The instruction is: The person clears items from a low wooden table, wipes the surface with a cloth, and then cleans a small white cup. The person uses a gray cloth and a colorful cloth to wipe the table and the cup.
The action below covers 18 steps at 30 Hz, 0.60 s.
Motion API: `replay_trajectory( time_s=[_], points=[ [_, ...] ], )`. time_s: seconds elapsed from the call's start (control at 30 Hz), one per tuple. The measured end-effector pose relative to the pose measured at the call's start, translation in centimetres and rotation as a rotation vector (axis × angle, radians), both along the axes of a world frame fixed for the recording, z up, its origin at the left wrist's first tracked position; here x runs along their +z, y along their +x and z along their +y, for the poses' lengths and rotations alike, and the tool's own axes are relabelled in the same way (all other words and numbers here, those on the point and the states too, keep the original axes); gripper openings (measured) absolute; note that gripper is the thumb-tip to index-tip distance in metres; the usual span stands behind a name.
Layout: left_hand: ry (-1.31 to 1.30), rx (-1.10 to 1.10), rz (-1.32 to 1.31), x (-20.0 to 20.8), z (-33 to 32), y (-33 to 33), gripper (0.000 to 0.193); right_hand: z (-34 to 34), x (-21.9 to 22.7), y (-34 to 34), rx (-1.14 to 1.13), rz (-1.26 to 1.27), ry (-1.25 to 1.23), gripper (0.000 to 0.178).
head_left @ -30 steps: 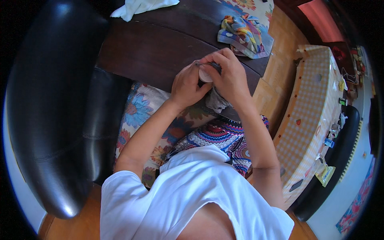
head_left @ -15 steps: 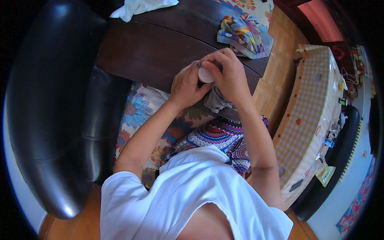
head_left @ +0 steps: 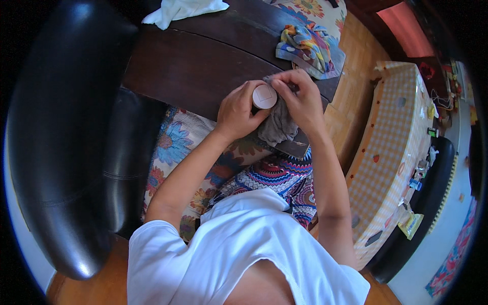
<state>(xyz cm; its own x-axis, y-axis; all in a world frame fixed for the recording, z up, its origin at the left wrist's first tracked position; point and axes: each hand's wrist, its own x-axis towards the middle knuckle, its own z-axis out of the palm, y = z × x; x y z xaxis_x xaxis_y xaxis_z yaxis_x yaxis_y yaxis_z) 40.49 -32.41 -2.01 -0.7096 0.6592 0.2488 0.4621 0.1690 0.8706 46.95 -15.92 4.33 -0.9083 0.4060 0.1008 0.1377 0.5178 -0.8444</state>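
My left hand [head_left: 236, 112] is wrapped around a small round container [head_left: 265, 96] with a flat, pale pinkish-white top that faces up. Its lower part is hidden by my fingers. A crumpled grey cloth [head_left: 278, 124] hangs beside the container, over the near edge of the dark wooden table [head_left: 178, 66]. Just right of the container, my right hand [head_left: 302, 99] has its thumb and index finger closed on a bit of this cloth at the container's far side. Both hands are above the table's near right corner.
A multicoloured cloth [head_left: 307, 48] lies crumpled at the table's far right, a white cloth [head_left: 185, 10] at its far left. Black leather seating [head_left: 61, 127] stands on the left. To the right is a table with a checked cover [head_left: 384, 152], bearing a phone [head_left: 373, 238] and a yellow packet [head_left: 410, 224].
My right hand has drawn back slightly to the right from the container's top, uncovering more of it. The grey cloth now shows along the container's right side. My left hand keeps its hold.
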Motion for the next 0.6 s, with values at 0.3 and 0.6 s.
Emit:
replay_trajectory(
  time_s=[0.3,0.6],
  points=[
    [-0.047,0.014,0.048,-0.8,-0.2,0.0,0.049,-1.6,0.3,-1.1,-0.014,-0.026,0.121,0.012],
    [0.020,-0.043,0.002,-0.2,-0.1,-0.2,0.049,-3.3,0.5,3.2,-0.096,0.031,0.227,0.013]
  ],
)
